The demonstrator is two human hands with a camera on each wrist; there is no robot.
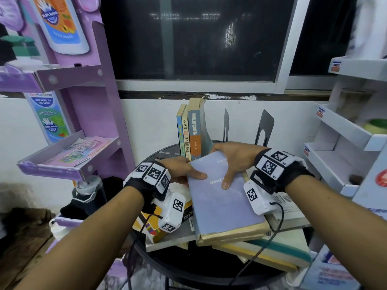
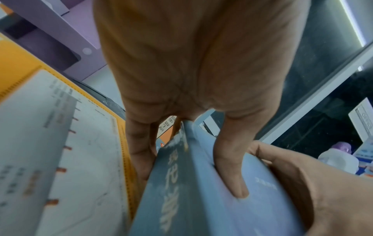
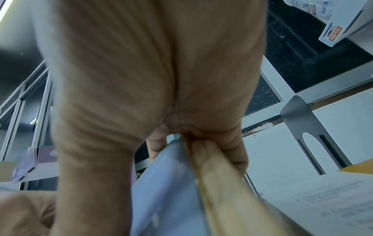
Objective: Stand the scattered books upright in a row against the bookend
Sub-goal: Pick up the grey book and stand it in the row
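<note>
A thick pale-blue book [image 1: 222,197] with yellowed pages lies tilted over a heap of books on the round black table [image 1: 188,266]. My left hand [image 1: 184,170] grips its spine edge, thumb on the cover [image 2: 232,167] and fingers underneath. My right hand [image 1: 232,162] grips the far right corner, thumb on the cover, fingers round the page edge [image 3: 222,183]. Behind it, three books [image 1: 189,132] stand upright in a row at the table's back. Two dark metal bookends [image 1: 265,127] stand to their right.
More books [image 1: 272,250] lie flat in the heap beneath, one with an orange-yellow cover [image 2: 60,143]. A purple display rack [image 1: 88,114] stands left, a white shelf unit [image 1: 345,143] right. A wall and dark window are close behind the table.
</note>
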